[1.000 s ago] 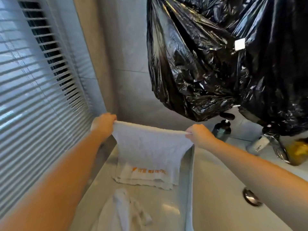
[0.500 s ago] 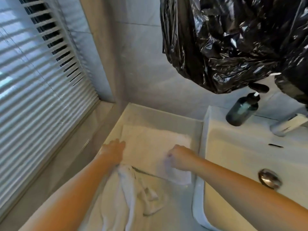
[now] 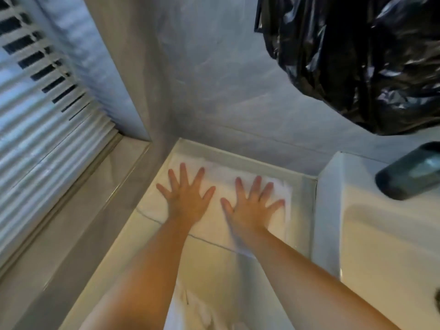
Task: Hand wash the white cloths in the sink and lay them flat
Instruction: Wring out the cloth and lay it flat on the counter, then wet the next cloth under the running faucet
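A white cloth lies spread flat on the pale counter in the corner by the wall. My left hand presses on its left half with fingers spread straight. My right hand presses on its right half, fingers also spread. A second white cloth lies crumpled on the counter between my forearms, near the bottom edge. The white sink stands to the right of the counter.
A dark soap bottle sits on the sink's back rim. A black plastic bag hangs over the sink at upper right. A window blind and a sill run along the left. The tiled wall is right behind the cloth.
The cloth went from hanging between my hands to lying flat on the counter. Both hands let go of its edge and now press on it with spread fingers.
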The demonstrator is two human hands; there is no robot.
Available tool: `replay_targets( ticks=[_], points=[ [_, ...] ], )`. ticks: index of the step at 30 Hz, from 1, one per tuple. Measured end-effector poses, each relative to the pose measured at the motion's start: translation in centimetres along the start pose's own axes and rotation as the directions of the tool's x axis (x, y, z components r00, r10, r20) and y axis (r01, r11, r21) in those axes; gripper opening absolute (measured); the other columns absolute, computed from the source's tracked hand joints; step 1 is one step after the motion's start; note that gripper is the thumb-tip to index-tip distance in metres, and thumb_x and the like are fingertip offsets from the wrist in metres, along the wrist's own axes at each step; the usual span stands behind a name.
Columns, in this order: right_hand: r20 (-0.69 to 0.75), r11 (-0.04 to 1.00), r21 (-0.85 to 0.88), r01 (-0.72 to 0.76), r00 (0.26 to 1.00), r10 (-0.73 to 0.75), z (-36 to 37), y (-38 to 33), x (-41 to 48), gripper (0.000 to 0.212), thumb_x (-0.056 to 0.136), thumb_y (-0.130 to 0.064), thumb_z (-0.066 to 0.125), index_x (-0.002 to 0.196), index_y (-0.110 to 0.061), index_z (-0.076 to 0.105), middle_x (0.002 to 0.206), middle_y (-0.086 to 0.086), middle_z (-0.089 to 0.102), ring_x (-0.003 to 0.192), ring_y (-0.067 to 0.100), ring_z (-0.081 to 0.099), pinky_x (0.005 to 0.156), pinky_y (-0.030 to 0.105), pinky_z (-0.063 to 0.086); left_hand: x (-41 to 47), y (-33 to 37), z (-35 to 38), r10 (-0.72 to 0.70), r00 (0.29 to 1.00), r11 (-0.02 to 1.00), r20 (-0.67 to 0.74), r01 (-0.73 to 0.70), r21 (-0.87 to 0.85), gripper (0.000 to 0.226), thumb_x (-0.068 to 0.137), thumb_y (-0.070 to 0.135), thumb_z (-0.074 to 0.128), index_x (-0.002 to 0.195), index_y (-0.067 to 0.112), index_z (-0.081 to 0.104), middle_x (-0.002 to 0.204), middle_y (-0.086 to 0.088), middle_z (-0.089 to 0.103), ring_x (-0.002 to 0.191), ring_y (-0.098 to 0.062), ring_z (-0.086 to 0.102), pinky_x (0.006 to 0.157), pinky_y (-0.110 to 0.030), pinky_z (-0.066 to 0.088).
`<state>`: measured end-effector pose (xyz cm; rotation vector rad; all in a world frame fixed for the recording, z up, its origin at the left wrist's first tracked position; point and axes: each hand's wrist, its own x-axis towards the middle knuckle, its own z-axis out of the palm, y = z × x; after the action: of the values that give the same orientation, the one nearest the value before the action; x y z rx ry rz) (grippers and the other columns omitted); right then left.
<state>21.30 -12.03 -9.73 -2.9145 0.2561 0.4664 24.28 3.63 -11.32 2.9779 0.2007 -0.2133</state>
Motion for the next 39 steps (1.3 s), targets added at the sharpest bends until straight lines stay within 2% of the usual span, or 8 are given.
replay_targets(
  ticks=[11,16,21,26,29,33,35,39],
  points=[
    [-0.019,0.994,-0.092,-0.063,0.998,0.061,-0.6,-1.7,5.5,0.074,0.096,-0.071,0.008,0.157,-0.036,-0.017,0.165,0.015,-0.025,0.149,0.048,-0.02,0.109,0.08,-0.002,6.3,0.7,0.1,-0.004,1.0,1.0,-0.028,0.004,-0.004,0.069,0.092,0.072,0.02,0.154,0.046,0.003,0.166,-0.004,-0.013,0.15,-0.037,-0.012,0.114,-0.068,-0.004],
    [0.074,0.995,-0.092,0.025,0.997,-0.018,-1.9,-0.8,5.1,0.073,0.099,-0.068,0.011,0.158,-0.035,-0.017,0.164,0.013,-0.028,0.149,0.046,-0.023,0.11,0.078,-0.003,5.6,0.4,-1.6,0.052,0.989,0.999,0.139,-0.051,-0.01,0.07,0.096,0.07,0.018,0.155,0.041,-0.005,0.164,-0.004,-0.022,0.149,-0.034,-0.021,0.116,-0.062,-0.012],
    [0.034,0.958,-0.03,0.287,0.958,-0.286,-2.1,1.2,-1.3,0.066,0.104,-0.055,0.026,0.16,-0.034,-0.001,0.168,0.009,-0.013,0.153,0.039,-0.013,0.116,0.07,-0.002,-3.2,-2.5,-3.6,0.148,0.981,0.985,0.122,-0.136,-0.103,0.063,0.103,0.053,0.027,0.158,0.029,0.01,0.167,-0.004,-0.004,0.153,-0.026,-0.008,0.121,-0.051,-0.004],
    [0.177,0.914,0.139,0.38,0.899,-0.401,-1.9,0.9,-10.5,0.065,0.106,-0.048,0.033,0.16,-0.035,0.0,0.169,0.006,-0.011,0.155,0.035,-0.009,0.122,0.06,0.003,-16.1,-6.0,-6.1,0.148,0.981,0.929,0.129,-0.093,-0.358,0.086,0.082,0.065,0.027,0.15,0.013,0.039,0.159,-0.016,0.03,0.149,-0.032,0.022,0.12,-0.04,0.015],
    [0.314,0.863,0.337,0.376,0.82,-0.479,-1.4,1.1,-16.4,0.081,0.099,-0.051,0.051,0.159,-0.041,-0.001,0.17,0.003,-0.01,0.156,0.029,-0.004,0.124,0.054,0.01,-23.4,-8.3,-5.7,0.07,0.988,0.912,0.135,-0.009,-0.41,0.09,0.076,0.067,0.034,0.149,0.015,0.039,0.155,-0.017,0.035,0.145,-0.034,0.029,0.117,-0.04,0.022],
    [0.384,0.849,0.188,0.495,0.758,-0.527,1.1,1.2,-22.1,0.103,0.083,-0.049,0.07,0.159,-0.04,0.001,0.162,0.01,0.019,0.145,0.034,0.029,0.111,0.049,0.037,-29.9,-8.8,-4.5,-0.1,0.939,0.943,0.328,0.195,-0.269,0.088,0.088,0.052,0.058,0.157,0.029,0.009,0.161,-0.008,0.013,0.145,-0.028,0.024,0.114,-0.039,0.025],
    [0.327,0.871,0.129,0.475,0.808,-0.489,2.6,0.7,-23.0,0.095,0.084,-0.038,0.069,0.158,-0.037,0.009,0.145,0.011,0.037,0.129,0.036,0.045,0.099,0.045,0.043,-31.0,-8.0,-3.9,-0.196,0.946,0.934,0.257,0.26,-0.246,0.07,0.094,0.043,0.055,0.153,0.027,0.021,0.15,-0.012,0.03,0.13,-0.03,0.041,0.104,-0.038,0.037],
    [0.261,0.86,0.452,0.238,0.886,-0.382,2.4,0.0,-24.0,0.068,0.081,-0.021,0.068,0.144,-0.029,0.042,0.129,0.008,0.06,0.117,0.033,0.06,0.091,0.036,0.05,-31.0,-6.7,-4.3,-0.222,0.961,0.819,0.168,0.277,-0.503,0.045,0.094,0.017,0.059,0.138,0.019,0.05,0.117,-0.009,0.053,0.105,-0.03,0.055,0.08,-0.03,0.038]
  ],
)
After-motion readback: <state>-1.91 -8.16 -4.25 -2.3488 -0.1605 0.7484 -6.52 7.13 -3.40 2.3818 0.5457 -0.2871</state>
